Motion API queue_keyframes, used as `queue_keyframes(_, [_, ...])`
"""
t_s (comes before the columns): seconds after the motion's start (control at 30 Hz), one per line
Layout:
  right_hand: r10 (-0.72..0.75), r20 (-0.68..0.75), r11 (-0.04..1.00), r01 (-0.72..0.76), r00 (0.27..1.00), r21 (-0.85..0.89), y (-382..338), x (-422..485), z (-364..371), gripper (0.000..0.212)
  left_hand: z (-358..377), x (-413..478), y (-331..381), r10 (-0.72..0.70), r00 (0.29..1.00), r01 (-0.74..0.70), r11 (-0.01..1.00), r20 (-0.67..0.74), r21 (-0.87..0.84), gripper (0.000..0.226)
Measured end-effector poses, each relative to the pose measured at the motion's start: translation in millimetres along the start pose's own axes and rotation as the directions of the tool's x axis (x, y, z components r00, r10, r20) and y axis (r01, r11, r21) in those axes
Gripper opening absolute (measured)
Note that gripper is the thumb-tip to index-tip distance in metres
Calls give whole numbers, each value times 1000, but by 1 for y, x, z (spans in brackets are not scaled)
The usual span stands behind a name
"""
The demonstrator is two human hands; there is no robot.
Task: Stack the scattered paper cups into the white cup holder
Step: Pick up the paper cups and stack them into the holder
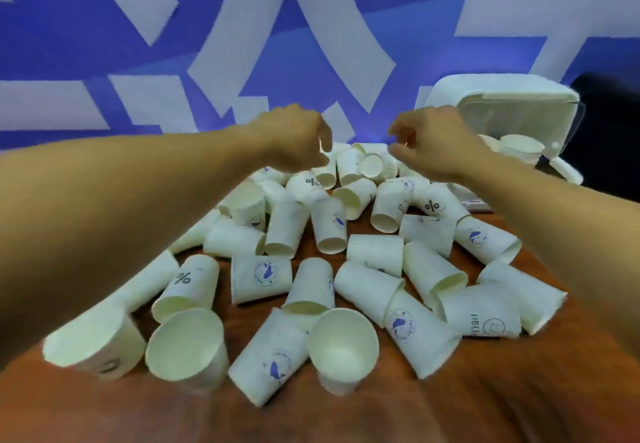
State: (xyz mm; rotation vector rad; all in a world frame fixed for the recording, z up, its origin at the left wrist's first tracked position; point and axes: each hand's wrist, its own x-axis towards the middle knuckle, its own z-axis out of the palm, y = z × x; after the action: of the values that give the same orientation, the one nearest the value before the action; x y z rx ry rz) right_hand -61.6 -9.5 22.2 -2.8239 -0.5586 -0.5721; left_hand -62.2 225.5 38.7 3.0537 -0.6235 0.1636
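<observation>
Paper cups [329, 228] cover the bench [485, 390]; left grip [294, 138] and right grip [429, 141] hang above (fingers curled; holding something? cannot tell).

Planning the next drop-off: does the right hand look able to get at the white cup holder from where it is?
Probably yes. The right hand hovers just left of the white cup holder, and only low-lying paper cups sit beneath its path.

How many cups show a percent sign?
3 white paper cups: near-left cup, far-middle cup, far-right cup. Other cups may hide their marks.
</observation>
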Motion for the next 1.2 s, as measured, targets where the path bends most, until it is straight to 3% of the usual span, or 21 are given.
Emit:
queue_keyframes(0.27, [-187, 51, 980, 183, 981, 74, -141, 26, 0, 29, -45, -144, -120, -287, 958, 288, 956, -29, 60, 28])
queue_keyframes(0.53, [-295, 121, 955, 287, 948, 75, -243, 43, 29, 27, -45, -229, -193, -434, 901, 433, 899, -1, 61, 31])
queue_keyframes(0.87, [-310, 205, 949, 313, 928, 17, -305, 60, 81, 26, 7, -259, -257, -510, 853, 516, 856, 113, -31, 25])
queue_keyframes(1.0, [-291, 230, 954, 301, 929, -10, -314, 73, 103, 26, 34, -247, -273, -501, 859, 507, 861, 112, -39, 26])
queue_keyframes(1.2, [-236, 285, 965, 259, 929, -43, -321, 94, 141, 28, 56, -221, -295, -577, 812, 583, 806, 89, -103, 31])
